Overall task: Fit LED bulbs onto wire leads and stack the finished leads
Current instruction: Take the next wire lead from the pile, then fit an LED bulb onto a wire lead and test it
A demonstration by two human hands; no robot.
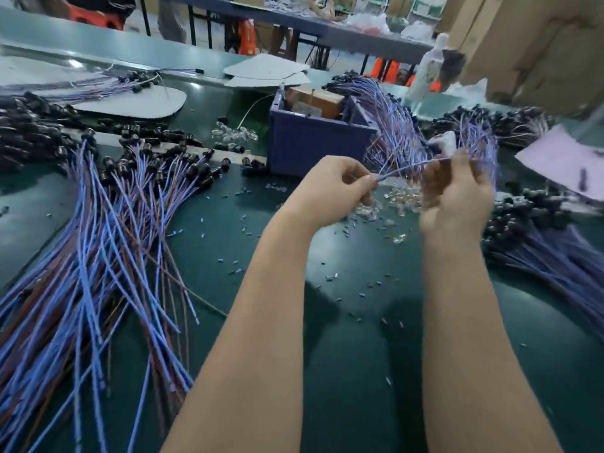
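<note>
Single wide-angle view, head-worn. Facing forward and down, close over left hand (330,191) and right hand (457,194) above the table (359,371).

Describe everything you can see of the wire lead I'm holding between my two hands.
The wire lead is a thin cord in blue-violet insulation, looking like soft plastic. It stretches, slightly bowed, from the left hand, which pinches its lower end, up to the right hand, which holds its upper end. It hangs above the clear bulbs scattered on the green table, touching only the two hands. Blur hides whether either end carries a bulb.
</note>
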